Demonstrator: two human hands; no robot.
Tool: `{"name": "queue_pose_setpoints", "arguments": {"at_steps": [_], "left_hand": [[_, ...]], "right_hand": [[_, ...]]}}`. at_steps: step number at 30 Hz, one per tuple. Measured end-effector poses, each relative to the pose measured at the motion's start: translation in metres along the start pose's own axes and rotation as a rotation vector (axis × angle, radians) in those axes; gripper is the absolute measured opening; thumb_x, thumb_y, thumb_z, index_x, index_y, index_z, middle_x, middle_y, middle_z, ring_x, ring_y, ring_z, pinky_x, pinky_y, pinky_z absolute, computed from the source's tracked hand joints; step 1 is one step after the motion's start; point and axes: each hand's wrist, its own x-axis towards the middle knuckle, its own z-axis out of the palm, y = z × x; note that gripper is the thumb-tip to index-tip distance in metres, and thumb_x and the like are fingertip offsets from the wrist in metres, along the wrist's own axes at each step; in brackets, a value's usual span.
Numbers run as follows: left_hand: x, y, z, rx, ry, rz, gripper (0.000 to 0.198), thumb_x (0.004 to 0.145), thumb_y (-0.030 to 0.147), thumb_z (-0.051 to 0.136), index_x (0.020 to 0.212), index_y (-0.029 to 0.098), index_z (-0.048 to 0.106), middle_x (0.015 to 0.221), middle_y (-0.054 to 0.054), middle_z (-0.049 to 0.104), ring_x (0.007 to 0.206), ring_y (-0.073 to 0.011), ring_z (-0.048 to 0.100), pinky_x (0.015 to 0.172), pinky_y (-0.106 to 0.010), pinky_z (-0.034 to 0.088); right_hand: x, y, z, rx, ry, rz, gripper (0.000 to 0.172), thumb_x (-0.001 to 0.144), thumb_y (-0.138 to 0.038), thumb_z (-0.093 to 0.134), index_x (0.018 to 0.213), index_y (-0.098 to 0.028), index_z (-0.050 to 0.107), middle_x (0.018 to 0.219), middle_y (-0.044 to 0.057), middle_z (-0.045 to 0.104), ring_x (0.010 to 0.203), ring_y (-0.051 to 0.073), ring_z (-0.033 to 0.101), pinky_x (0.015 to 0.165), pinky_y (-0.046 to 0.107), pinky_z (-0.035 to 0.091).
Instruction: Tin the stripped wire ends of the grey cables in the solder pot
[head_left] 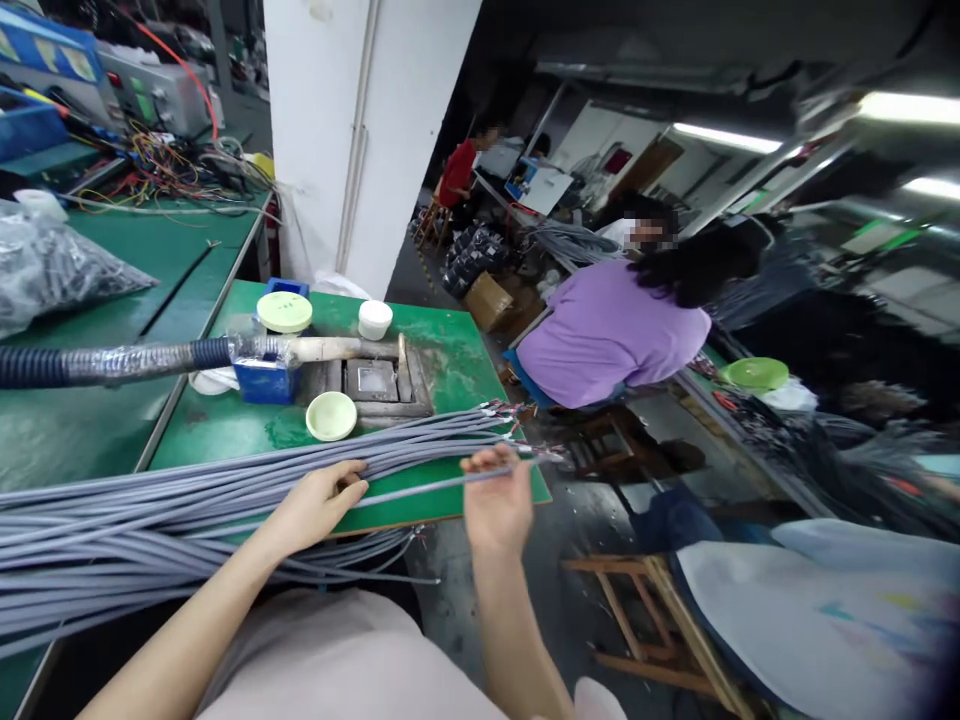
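A ribbed hose (142, 360) reached in from the left over the green bench (232, 430). Nearer, a bundle of grey cables (187, 485) lay along it, the left hand (322, 500) resting there half curled; whether it gripped any could not be told. A cream bowl (331, 416) stood just beyond. One separate grey cable (420, 490) ran to the right hand (501, 490), palm up, fingers curled closed around it near its end.
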Motion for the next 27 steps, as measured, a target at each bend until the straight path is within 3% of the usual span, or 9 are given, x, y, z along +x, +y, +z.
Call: {"name": "queue_pose_setpoints", "arguments": {"at_steps": [2,3,8,11,16,19,23,25,27], "left_hand": [[-0.003,-0.002,0.003,-0.015,-0.009,0.005,0.047,0.087,0.044,0.048,0.122,0.015,0.059,0.094,-0.006,0.070,0.064,-0.0153,0.056,0.063,-0.028,0.044],[-0.005,-0.001,0.005,-0.043,-0.008,0.009,0.047,0.086,0.043,0.050,0.123,0.015,0.059,0.095,-0.005,0.069,0.064,-0.0144,0.055,0.064,-0.028,0.044],[-0.015,0.016,0.014,-0.433,0.030,0.021,0.046,0.078,0.042,0.062,0.115,0.015,0.065,0.086,-0.005,0.067,0.069,-0.0127,0.054,0.064,-0.025,0.043],[-0.018,0.024,0.014,-0.635,0.127,-0.032,0.039,0.074,0.042,0.067,0.101,0.015,0.072,0.074,-0.003,0.064,0.062,-0.0101,0.050,0.059,-0.022,0.040],[-0.023,0.023,0.014,-0.760,0.264,-0.104,0.033,0.071,0.045,0.070,0.083,0.015,0.074,0.063,-0.001,0.062,0.056,-0.0088,0.048,0.054,-0.021,0.039],[-0.025,0.023,0.022,-0.784,0.204,-0.125,0.033,0.069,0.047,0.071,0.074,0.014,0.072,0.060,-0.001,0.060,0.054,-0.0088,0.048,0.053,-0.022,0.039],[-0.025,0.027,0.035,-0.829,0.072,-0.085,0.035,0.067,0.047,0.073,0.064,0.013,0.067,0.058,0.000,0.059,0.054,-0.0083,0.048,0.056,-0.022,0.041],[-0.026,0.028,0.038,-0.859,0.090,-0.073,0.033,0.067,0.045,0.073,0.067,0.013,0.066,0.059,0.001,0.059,0.054,-0.0077,0.048,0.056,-0.021,0.041],[-0.029,0.027,0.037,-0.857,0.211,-0.074,0.029,0.067,0.041,0.074,0.072,0.014,0.066,0.058,0.002,0.058,0.051,-0.0066,0.046,0.052,-0.020,0.039]], "right_hand": [[-0.002,-0.021,-0.006,-0.120,-0.083,-0.217,0.024,0.089,-0.047,0.051,0.092,-0.025,0.060,0.053,-0.006,0.056,0.053,0.012,0.053,0.059,0.027,0.047],[-0.006,-0.028,-0.009,-0.235,-0.182,-0.232,0.024,0.091,-0.044,0.049,0.095,-0.024,0.060,0.048,-0.007,0.053,0.048,0.012,0.049,0.054,0.026,0.044],[-0.035,-0.026,-0.011,-0.948,-0.808,0.251,0.033,0.095,-0.040,0.041,0.104,-0.015,0.061,0.045,-0.005,0.051,0.042,0.010,0.046,0.048,0.023,0.038],[-0.050,-0.010,-0.014,-1.089,-0.983,0.397,0.038,0.096,-0.040,0.036,0.111,-0.014,0.060,0.046,-0.006,0.049,0.043,0.010,0.047,0.050,0.022,0.038],[-0.053,0.000,-0.023,-1.135,-1.171,0.477,0.034,0.097,-0.038,0.036,0.108,-0.018,0.062,0.050,-0.005,0.055,0.049,0.012,0.054,0.055,0.023,0.041],[-0.051,0.002,-0.018,-1.116,-1.189,0.385,0.030,0.093,-0.039,0.045,0.101,-0.018,0.065,0.062,-0.001,0.063,0.058,0.014,0.059,0.059,0.024,0.042],[-0.053,0.010,-0.003,-1.080,-0.998,0.163,0.023,0.089,-0.038,0.051,0.087,-0.018,0.062,0.058,-0.002,0.058,0.054,0.012,0.054,0.056,0.023,0.040],[-0.055,0.014,0.003,-1.073,-0.950,0.120,0.023,0.090,-0.035,0.048,0.081,-0.018,0.061,0.052,-0.004,0.053,0.048,0.011,0.048,0.053,0.023,0.037],[-0.056,0.016,0.006,-1.076,-0.906,0.097,0.023,0.091,-0.034,0.047,0.084,-0.018,0.062,0.049,-0.005,0.050,0.045,0.010,0.045,0.050,0.023,0.034]]}}
